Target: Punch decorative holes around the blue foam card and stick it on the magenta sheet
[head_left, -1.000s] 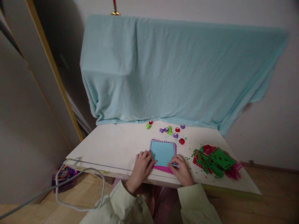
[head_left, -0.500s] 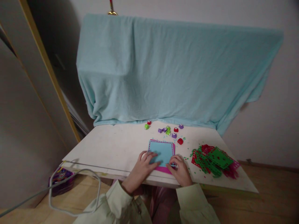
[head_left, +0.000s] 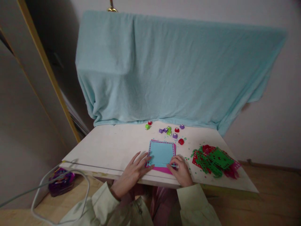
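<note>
A light blue sheet [head_left: 162,153], perhaps craft foam, lies flat with a row of small holes along its top and side edges. Beneath it a magenta sheet [head_left: 162,169] shows at the right side and the bottom. My left hand [head_left: 134,171] is open, its spread fingers resting at the blue sheet's lower left corner. At the lower right corner, my right hand [head_left: 180,169] pinches a thin blue strip [head_left: 162,165] along the sheet's bottom edge. Whether the strip is still joined to the sheet cannot be told.
Beyond the sheets lie several small purple, red and green pieces with eyes [head_left: 169,131]. A pile of perforated green and red scraps [head_left: 215,160] is at the right. Blue cloth [head_left: 178,72] hangs behind the white table [head_left: 110,141]. A cable [head_left: 88,185] loops at the left.
My left hand has slid left and toward me, from lying over the blue sheet to its lower left corner, uncovering more of it. My right hand keeps its pinch at the lower right.
</note>
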`<state>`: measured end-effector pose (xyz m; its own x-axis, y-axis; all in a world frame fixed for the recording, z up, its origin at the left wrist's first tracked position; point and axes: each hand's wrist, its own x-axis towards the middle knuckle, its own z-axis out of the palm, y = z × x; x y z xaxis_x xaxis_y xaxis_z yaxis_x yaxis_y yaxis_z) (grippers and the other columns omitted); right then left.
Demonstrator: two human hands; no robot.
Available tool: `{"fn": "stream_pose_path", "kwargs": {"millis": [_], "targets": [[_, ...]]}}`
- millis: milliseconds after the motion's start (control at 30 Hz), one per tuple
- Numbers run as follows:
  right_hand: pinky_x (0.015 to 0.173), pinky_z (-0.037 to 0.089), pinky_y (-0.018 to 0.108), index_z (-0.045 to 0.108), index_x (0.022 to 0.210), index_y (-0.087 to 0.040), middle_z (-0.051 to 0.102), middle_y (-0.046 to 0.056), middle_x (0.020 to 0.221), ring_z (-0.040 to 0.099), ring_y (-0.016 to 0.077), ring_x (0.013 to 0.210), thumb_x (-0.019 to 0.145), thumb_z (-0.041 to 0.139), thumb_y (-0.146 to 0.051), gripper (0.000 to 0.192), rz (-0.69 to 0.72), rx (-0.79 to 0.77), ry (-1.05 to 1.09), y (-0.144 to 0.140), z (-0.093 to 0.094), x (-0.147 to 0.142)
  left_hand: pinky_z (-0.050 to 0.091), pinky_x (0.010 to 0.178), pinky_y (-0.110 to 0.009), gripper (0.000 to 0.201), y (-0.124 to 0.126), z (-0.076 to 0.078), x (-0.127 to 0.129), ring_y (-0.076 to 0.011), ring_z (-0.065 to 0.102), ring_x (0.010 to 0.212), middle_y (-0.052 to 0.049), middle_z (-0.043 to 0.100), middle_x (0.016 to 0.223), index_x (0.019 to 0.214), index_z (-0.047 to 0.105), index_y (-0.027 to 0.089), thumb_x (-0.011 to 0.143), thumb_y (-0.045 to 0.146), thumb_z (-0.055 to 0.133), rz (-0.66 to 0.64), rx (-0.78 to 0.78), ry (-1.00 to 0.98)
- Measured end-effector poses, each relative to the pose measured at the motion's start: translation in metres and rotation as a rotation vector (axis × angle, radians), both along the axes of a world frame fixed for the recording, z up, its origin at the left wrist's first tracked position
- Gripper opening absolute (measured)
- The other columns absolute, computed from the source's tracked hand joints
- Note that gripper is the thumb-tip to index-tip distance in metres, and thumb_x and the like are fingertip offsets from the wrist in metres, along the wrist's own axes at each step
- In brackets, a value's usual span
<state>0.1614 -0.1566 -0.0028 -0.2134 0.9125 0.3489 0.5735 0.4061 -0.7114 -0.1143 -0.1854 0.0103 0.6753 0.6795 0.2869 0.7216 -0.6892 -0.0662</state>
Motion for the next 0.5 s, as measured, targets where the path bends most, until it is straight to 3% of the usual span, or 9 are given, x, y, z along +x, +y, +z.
{"fn": "stream_pose_path", "kwargs": {"millis": [200,367,500], "targets": [[0.078,0.043,0.034,0.056,0.069,-0.022,0.057,0.003,0.082,0.054,0.021,0.084,0.077,0.065,-0.02,0.013,0.007,0.016,0.0,0.0,-0.003,0.002,0.017,0.115,-0.052,0.054,-0.01,0.003,-0.016,-0.0251,0.013,0.142,0.0,0.023,0.153,0.141,0.033,0.037,0.093,0.016,0.046,0.087,-0.025,0.011],[0.077,0.043,0.034,0.056,0.07,-0.021,0.058,0.003,0.082,0.054,0.021,0.084,0.078,0.065,-0.02,0.012,0.011,0.026,-0.003,0.0,-0.005,0.002,0.02,0.116,-0.045,0.056,-0.013,0.009,-0.018,-0.0196,0.015,0.142,0.002,0.026,0.153,0.143,0.03,0.031,0.092,0.013,0.043,-0.008,-0.113,-0.026],[0.076,0.043,0.034,0.056,0.07,-0.021,0.058,0.003,0.082,0.054,0.0209,0.084,0.077,0.066,-0.021,0.012,-0.001,0.017,-0.005,0.0,-0.004,0.002,0.026,0.116,-0.039,0.061,-0.016,0.006,-0.015,-0.0137,0.026,0.139,-0.001,0.033,0.15,0.145,0.026,0.027,0.089,0.005,0.039,-0.046,-0.194,-0.113]]}}
